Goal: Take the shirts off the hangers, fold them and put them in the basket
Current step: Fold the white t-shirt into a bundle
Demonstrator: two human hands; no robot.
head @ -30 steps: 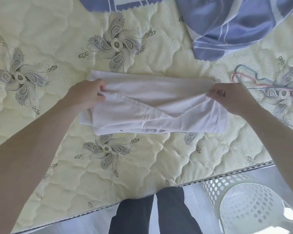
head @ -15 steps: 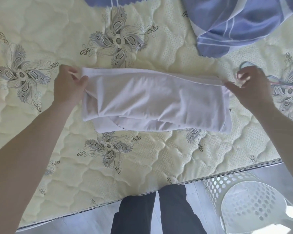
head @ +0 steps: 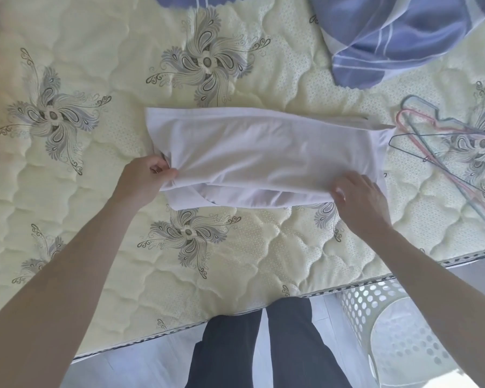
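Observation:
A white shirt [head: 263, 152] lies folded into a long band across the middle of the mattress [head: 235, 261]. My left hand [head: 144, 180] pinches the shirt's near left corner. My right hand [head: 359, 196] rests fingers down on the near right edge, gripping the cloth there. Several empty wire hangers [head: 437, 133], pink and blue, lie on the mattress to the right of the shirt. The white perforated basket [head: 389, 331] stands on the floor at the lower right, beside the bed.
A blue striped cloth [head: 398, 35] is bunched at the far right of the mattress. The bed's near edge [head: 305, 292] runs across the lower frame. My legs in dark trousers [head: 263, 348] stand against it, left of the basket.
Both hands came off the shirt's far corners and moved toward me to its near edge. The far half now lies folded over the near half.

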